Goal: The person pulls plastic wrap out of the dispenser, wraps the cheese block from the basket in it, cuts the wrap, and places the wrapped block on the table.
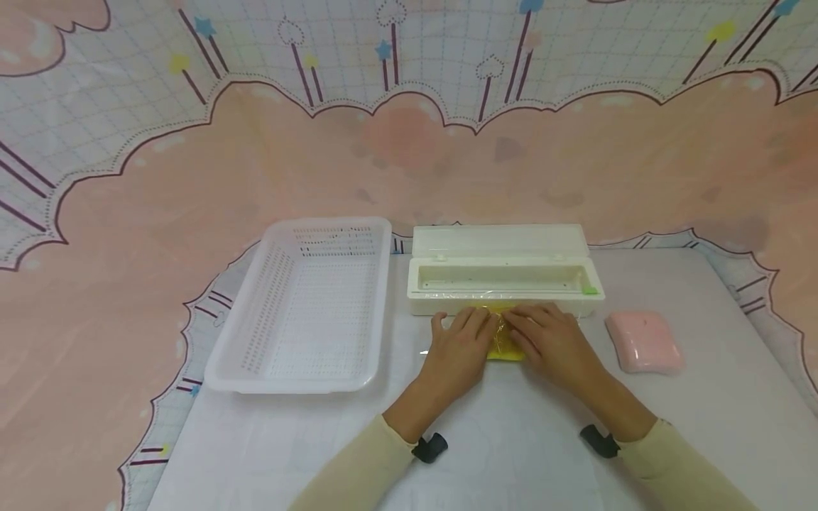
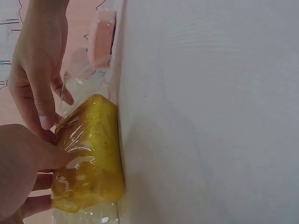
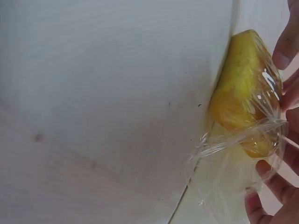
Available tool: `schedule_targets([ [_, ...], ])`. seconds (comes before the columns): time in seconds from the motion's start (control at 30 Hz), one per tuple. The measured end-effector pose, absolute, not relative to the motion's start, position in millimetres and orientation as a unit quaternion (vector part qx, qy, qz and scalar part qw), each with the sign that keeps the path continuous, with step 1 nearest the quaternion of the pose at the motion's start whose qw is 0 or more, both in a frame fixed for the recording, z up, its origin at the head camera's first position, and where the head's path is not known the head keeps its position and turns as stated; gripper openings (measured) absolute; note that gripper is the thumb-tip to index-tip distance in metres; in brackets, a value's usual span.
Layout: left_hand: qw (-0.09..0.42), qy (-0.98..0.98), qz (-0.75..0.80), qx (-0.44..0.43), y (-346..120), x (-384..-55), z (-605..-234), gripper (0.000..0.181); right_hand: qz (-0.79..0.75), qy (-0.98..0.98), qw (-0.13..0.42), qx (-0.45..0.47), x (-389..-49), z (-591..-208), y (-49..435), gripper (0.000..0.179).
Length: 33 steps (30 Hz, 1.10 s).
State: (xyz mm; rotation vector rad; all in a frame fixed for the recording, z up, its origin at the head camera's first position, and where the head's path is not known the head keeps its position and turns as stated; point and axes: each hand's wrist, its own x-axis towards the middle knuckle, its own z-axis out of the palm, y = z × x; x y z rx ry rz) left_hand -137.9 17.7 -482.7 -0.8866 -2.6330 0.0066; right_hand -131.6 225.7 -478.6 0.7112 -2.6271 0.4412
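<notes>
A yellow block (image 1: 505,348) lies in clear plastic film (image 3: 224,172) on the white table, in front of an uncovered long white cling film box (image 1: 505,287). My left hand (image 1: 461,344) holds the block through the film; its thumb (image 2: 53,156) presses on the wrapped surface in the left wrist view. From the other side my right hand (image 1: 556,348) reaches to the block, fingers spread along the loose film at its end. In the right wrist view the film is bunched and creased there. The left palm hides part of the block in the head view.
A white perforated basket (image 1: 373,341) stands to the left. Right of the hands lies a pink rounded block (image 1: 645,342) with a glossy surface. The film box's lid (image 1: 498,241) is tipped back, and a green slider (image 1: 590,289) sits at its right end. Behind hangs a patterned cloth.
</notes>
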Motion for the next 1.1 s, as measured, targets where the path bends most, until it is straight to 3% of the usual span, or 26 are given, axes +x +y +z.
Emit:
schedule_targets([
  [0.2, 0.161, -0.939, -0.035, -0.303, 23.3, -141.6, -472.2, 0.028, 0.233, -0.945, 0.127, 0.193, -127.3, -473.0, 234.6, 0.042],
  [0.33, 0.148, -0.942, -0.078, -0.290, 37.1, -150.1, -456.9, 0.022, 0.288, -0.936, 0.182, 0.090, -128.2, -469.1, 248.8, 0.041],
  [0.47, 0.094, -0.946, -0.094, -0.297, 60.3, -169.0, -439.8, 0.028, 0.343, -0.918, 0.199, -0.020, -136.3, -464.0, 268.9, 0.059],
  [0.63, -0.021, -0.937, -0.141, -0.319, 98.4, -203.0, -427.2, 0.037, 0.375, -0.918, 0.094, -0.092, -149.0, -462.6, 292.6, 0.094],
  [0.73, -0.074, -0.925, -0.173, -0.331, 122.3, -220.7, -424.9, 0.037, 0.384, -0.916, 0.045, -0.104, -153.4, -465.5, 300.3, 0.106],
  [0.93, -0.151, -0.909, -0.225, -0.317, 149.5, -239.7, -428.6, 0.035, 0.364, -0.923, 0.057, -0.113, -156.6, -474.1, 302.0, 0.097],
  [1.1, -0.158, -0.912, -0.259, -0.275, 161.2, -243.4, -434.1, 0.035, 0.354, -0.923, 0.101, -0.113, -158.4, -477.3, 305.5, 0.082],
])
